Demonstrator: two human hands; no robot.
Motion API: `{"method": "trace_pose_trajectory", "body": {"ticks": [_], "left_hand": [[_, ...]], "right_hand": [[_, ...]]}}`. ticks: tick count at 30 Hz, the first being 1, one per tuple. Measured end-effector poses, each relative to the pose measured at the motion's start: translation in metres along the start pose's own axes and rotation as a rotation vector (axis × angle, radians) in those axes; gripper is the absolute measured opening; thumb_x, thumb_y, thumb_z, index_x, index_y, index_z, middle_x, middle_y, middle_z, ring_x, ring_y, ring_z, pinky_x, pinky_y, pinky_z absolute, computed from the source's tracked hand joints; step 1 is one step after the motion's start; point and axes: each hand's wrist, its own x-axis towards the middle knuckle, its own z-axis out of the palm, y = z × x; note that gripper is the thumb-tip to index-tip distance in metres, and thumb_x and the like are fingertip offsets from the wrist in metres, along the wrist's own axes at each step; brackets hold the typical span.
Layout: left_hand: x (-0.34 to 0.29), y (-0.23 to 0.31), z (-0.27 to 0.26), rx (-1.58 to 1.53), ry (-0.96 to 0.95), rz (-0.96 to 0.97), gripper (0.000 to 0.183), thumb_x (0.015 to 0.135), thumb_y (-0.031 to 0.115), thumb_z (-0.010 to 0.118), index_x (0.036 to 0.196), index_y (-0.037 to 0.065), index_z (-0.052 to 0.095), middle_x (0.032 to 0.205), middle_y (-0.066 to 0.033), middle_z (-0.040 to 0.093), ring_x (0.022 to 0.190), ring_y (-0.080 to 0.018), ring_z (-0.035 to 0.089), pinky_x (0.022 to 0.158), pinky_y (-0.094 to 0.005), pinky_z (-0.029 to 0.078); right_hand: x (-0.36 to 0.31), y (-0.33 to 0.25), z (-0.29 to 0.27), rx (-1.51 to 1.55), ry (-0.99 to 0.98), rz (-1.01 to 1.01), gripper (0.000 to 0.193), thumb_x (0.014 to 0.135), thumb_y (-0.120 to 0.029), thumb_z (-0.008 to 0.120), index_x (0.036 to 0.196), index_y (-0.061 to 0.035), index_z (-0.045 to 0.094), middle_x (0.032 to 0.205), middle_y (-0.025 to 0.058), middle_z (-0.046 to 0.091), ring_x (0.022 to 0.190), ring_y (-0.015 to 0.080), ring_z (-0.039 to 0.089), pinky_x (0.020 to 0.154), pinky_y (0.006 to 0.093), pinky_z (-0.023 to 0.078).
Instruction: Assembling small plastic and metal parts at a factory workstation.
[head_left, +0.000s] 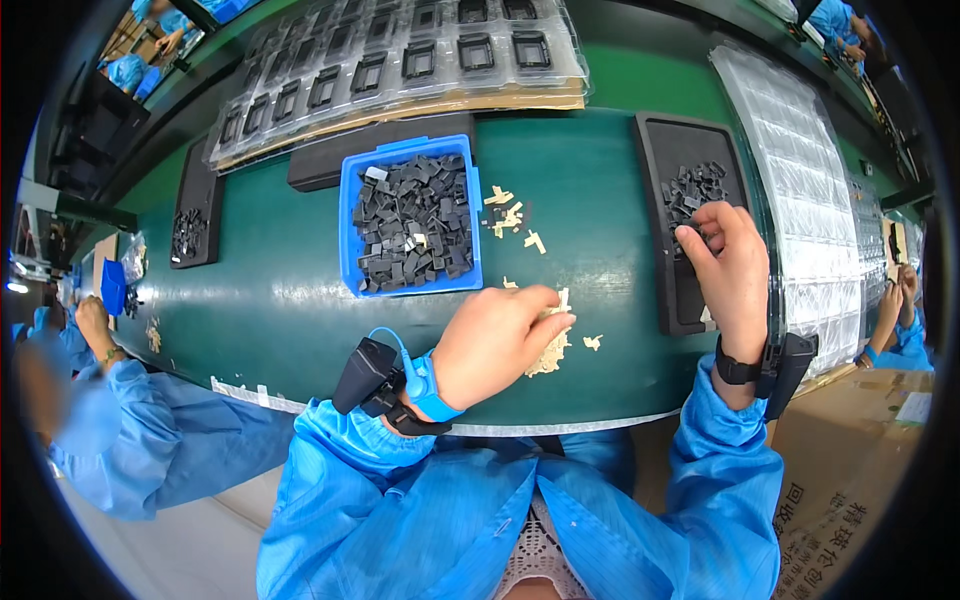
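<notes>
My left hand [495, 340] reaches over a heap of small cream-coloured pieces [548, 358] on the green table, thumb and fingertips pinched together at its top. What lies between these fingertips is too small to make out. On the right, my right hand [728, 265] bends into a black tray [688, 297], its curled fingers and thumb closing at a pile of small black parts [695, 187]. The fingers partly cover that pile, and any part they hold is hidden. A blue bin [350, 225] full of flat dark-grey pieces stands beyond my left hand.
More cream pieces [535, 242] lie scattered beside the bin. Clear plastic trays with black frames [418, 60] are stacked at the back. Another black tray [200, 205] sits at the left, clear blister sheets [800, 190] at the right. A co-worker's hand [95, 325] works far left.
</notes>
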Motion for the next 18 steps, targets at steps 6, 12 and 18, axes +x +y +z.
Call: {"method": "trace_pose_trajectory", "body": {"ticks": [6, 12, 18], "left_hand": [[-0.003, -0.01, 0.008, 0.103, -0.087, 0.043, 0.02, 0.082, 0.021, 0.064, 0.087, 0.001, 0.063, 0.074, -0.0174, 0.063, 0.066, -0.0351, 0.061, 0.059, -0.0414, 0.048], [-0.001, -0.006, 0.006, 0.083, -0.104, 0.04, 0.019, 0.081, 0.019, 0.064, 0.087, 0.001, 0.063, 0.075, -0.0178, 0.063, 0.067, -0.0354, 0.061, 0.061, -0.0416, 0.048], [-0.003, -0.008, 0.006, 0.07, -0.08, 0.037, 0.015, 0.082, 0.016, 0.062, 0.085, 0.001, 0.063, 0.073, -0.0178, 0.063, 0.067, -0.0353, 0.061, 0.06, -0.0419, 0.048]], "right_hand": [[0.0, -0.044, 0.036, 0.105, -0.114, -0.336, 0.016, 0.071, -0.006, 0.069, 0.085, -0.0055, 0.062, 0.079, 0.01, 0.056, 0.077, 0.0298, 0.058, 0.068, 0.0379, 0.047], [0.002, -0.065, 0.08, 0.13, -0.316, -0.348, 0.016, 0.073, -0.009, 0.067, 0.087, -0.0021, 0.062, 0.09, 0.0139, 0.053, 0.088, 0.0328, 0.055, 0.076, 0.0401, 0.046], [0.004, -0.064, 0.087, 0.153, -0.392, -0.352, 0.016, 0.075, -0.007, 0.065, 0.089, -0.0011, 0.061, 0.09, 0.0153, 0.052, 0.089, 0.034, 0.055, 0.076, 0.0408, 0.046]]}}
